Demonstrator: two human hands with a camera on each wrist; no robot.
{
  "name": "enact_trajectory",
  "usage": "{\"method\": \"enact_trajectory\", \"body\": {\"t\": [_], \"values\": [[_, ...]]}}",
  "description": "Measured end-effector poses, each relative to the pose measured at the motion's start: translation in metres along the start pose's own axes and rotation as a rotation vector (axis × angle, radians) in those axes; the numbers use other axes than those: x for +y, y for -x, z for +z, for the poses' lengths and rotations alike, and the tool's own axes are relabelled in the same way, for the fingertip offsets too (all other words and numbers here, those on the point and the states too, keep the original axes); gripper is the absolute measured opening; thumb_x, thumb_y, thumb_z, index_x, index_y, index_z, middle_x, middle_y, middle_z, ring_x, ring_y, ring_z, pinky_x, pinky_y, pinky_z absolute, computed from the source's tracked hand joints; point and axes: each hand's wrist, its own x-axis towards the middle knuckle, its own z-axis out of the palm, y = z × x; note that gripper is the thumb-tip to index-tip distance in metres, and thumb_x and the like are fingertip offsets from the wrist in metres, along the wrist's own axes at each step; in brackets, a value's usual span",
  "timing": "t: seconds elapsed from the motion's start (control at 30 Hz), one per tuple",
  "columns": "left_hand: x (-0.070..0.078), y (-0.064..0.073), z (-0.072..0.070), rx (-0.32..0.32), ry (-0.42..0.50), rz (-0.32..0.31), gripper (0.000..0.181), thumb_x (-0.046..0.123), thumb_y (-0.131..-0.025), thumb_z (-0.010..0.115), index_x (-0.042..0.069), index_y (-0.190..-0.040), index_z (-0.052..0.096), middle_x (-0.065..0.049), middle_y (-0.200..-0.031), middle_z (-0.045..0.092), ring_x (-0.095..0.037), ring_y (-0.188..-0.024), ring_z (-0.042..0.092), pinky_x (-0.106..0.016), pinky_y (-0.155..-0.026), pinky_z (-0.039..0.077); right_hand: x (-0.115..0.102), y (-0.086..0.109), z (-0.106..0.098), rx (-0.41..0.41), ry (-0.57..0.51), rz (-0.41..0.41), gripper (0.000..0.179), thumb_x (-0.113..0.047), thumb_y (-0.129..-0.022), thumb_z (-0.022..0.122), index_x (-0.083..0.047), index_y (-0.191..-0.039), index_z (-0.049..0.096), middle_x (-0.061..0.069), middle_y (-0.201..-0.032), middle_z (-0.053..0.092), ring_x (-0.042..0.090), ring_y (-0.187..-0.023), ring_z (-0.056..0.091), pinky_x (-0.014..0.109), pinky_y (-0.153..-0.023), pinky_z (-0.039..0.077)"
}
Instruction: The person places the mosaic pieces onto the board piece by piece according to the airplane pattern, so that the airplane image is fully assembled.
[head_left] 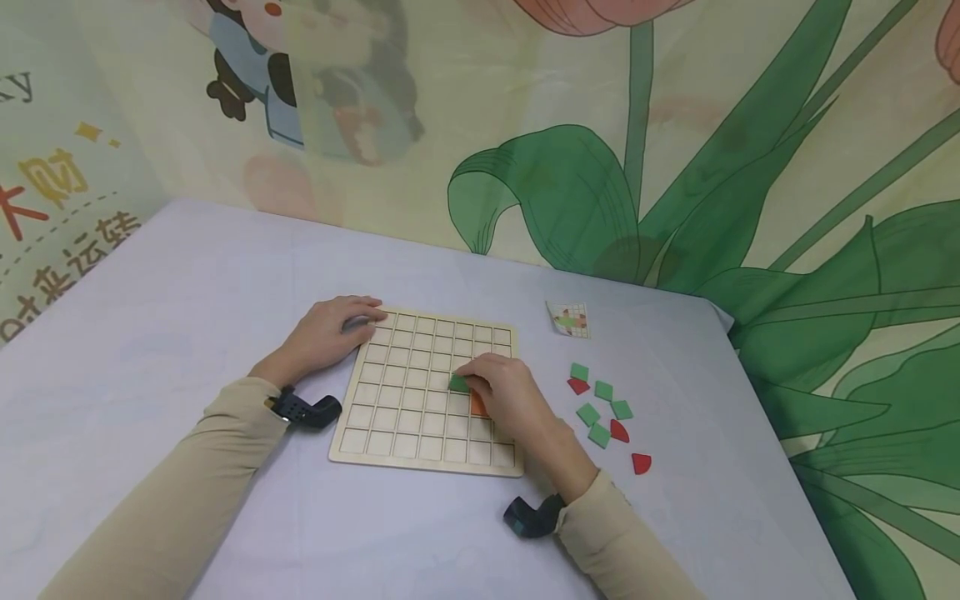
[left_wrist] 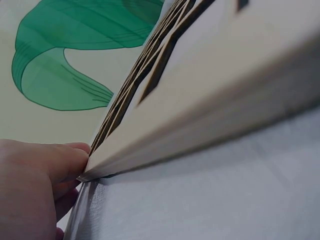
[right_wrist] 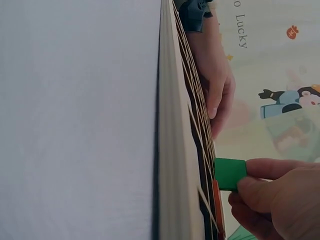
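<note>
A pale wooden grid board [head_left: 410, 396] lies on the table, its square cells divided by thin ridges. My left hand [head_left: 330, 333] holds the board's far left corner, thumb at the side and fingers at the far edge. Over the board, my right hand [head_left: 506, 392] pinches a green square tile [right_wrist: 230, 174] between thumb and fingertips. In the right wrist view that tile stands on edge, its lower side right at the grid. Beside it an orange piece [head_left: 479, 406] sits in the grid, partly covered by the right hand.
Right of the board lie several loose green square tiles [head_left: 603, 390] and red quarter-round pieces [head_left: 641, 463]. A small pattern card [head_left: 570, 321] with a curled corner lies behind them. A printed backdrop [head_left: 420, 192] rises at the far table edge.
</note>
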Motion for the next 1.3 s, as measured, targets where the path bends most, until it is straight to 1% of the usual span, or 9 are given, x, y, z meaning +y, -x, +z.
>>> {"method": "enact_trajectory", "body": {"t": [0.13, 0.33, 0.43, 0.67, 0.8, 0.87, 1.07, 1.2, 1.3], "values": [[0.000, -0.001, 0.000, -0.007, -0.004, 0.003, 0.033, 0.021, -0.095, 0.052, 0.009, -0.123, 0.062, -0.011, -0.140, 0.052, -0.035, -0.134, 0.040, -0.054, -0.112, 0.028, -0.001, -0.001, -0.001, -0.022, 0.026, -0.003, 0.020, -0.004, -0.087, 0.065, -0.015, -0.103, 0.072, -0.003, -0.098, 0.070, 0.011, -0.095, 0.065, 0.024, -0.085, 0.055], [0.000, -0.001, 0.000, -0.013, -0.005, -0.008, 0.033, 0.021, -0.095, 0.053, 0.009, -0.124, 0.062, -0.011, -0.141, 0.051, -0.035, -0.135, 0.039, -0.053, -0.113, 0.027, -0.001, -0.001, 0.000, -0.117, 0.101, 0.038, 0.026, -0.010, -0.089, 0.065, -0.014, -0.114, 0.070, 0.001, -0.111, 0.066, 0.016, -0.107, 0.059, 0.029, -0.094, 0.052], [0.000, 0.000, 0.000, -0.018, -0.005, -0.015, 0.033, 0.020, -0.095, 0.053, 0.009, -0.124, 0.062, -0.011, -0.141, 0.050, -0.035, -0.135, 0.039, -0.053, -0.114, 0.026, 0.001, 0.000, 0.001, -0.134, 0.126, 0.013, 0.028, -0.012, -0.089, 0.066, -0.012, -0.116, 0.069, 0.001, -0.113, 0.064, 0.017, -0.109, 0.057, 0.028, -0.095, 0.052], [0.003, 0.000, -0.002, -0.025, -0.003, -0.027, 0.034, 0.021, -0.096, 0.052, 0.008, -0.126, 0.061, -0.011, -0.142, 0.050, -0.035, -0.136, 0.038, -0.053, -0.114, 0.025, 0.002, 0.001, -0.001, -0.133, 0.137, -0.065, 0.022, -0.011, -0.088, 0.066, -0.010, -0.110, 0.072, 0.000, -0.109, 0.064, 0.016, -0.107, 0.057, 0.027, -0.093, 0.052], [0.002, 0.001, -0.002, -0.024, -0.006, -0.029, 0.033, 0.021, -0.096, 0.052, 0.008, -0.125, 0.061, -0.012, -0.142, 0.049, -0.035, -0.136, 0.038, -0.053, -0.114, 0.026, 0.002, -0.001, -0.012, -0.181, 0.125, -0.059, 0.018, -0.014, -0.087, 0.068, -0.013, -0.104, 0.075, 0.000, -0.108, 0.063, 0.016, -0.108, 0.056, 0.028, -0.095, 0.051], [0.002, 0.001, -0.002, -0.023, -0.011, -0.033, 0.033, 0.021, -0.096, 0.051, 0.009, -0.125, 0.061, -0.012, -0.142, 0.049, -0.035, -0.136, 0.038, -0.053, -0.114, 0.025, 0.006, -0.003, -0.022, -0.213, 0.133, -0.011, 0.017, -0.017, -0.088, 0.068, -0.015, -0.103, 0.075, -0.001, -0.109, 0.062, 0.016, -0.106, 0.055, 0.029, -0.094, 0.051], [0.001, 0.000, -0.002, -0.022, -0.006, -0.024, 0.033, 0.022, -0.096, 0.051, 0.009, -0.125, 0.062, -0.012, -0.142, 0.050, -0.036, -0.136, 0.038, -0.054, -0.114, 0.026, 0.054, 0.000, -0.063, -0.260, 0.186, 0.317, 0.026, -0.023, -0.090, 0.066, -0.013, -0.114, 0.069, 0.009, -0.123, 0.059, 0.027, -0.119, 0.052, 0.044, -0.101, 0.048], [0.001, 0.000, -0.001, -0.025, -0.002, -0.019, 0.033, 0.022, -0.096, 0.051, 0.010, -0.124, 0.062, -0.011, -0.142, 0.050, -0.035, -0.136, 0.038, -0.053, -0.114, 0.026, 0.091, 0.013, -0.084, -0.318, 0.136, 0.503, 0.036, -0.021, -0.090, 0.065, -0.009, -0.123, 0.062, 0.017, -0.128, 0.053, 0.034, -0.122, 0.049, 0.051, -0.100, 0.046], [0.001, 0.000, -0.002, -0.024, 0.000, -0.018, 0.033, 0.022, -0.096, 0.052, 0.009, -0.124, 0.062, -0.011, -0.141, 0.050, -0.036, -0.136, 0.038, -0.054, -0.114, 0.026, 0.108, 0.021, -0.089, -0.347, 0.077, 0.565, 0.037, -0.020, -0.088, 0.066, -0.008, -0.123, 0.061, 0.018, -0.123, 0.055, 0.034, -0.114, 0.052, 0.050, -0.095, 0.050]]}}
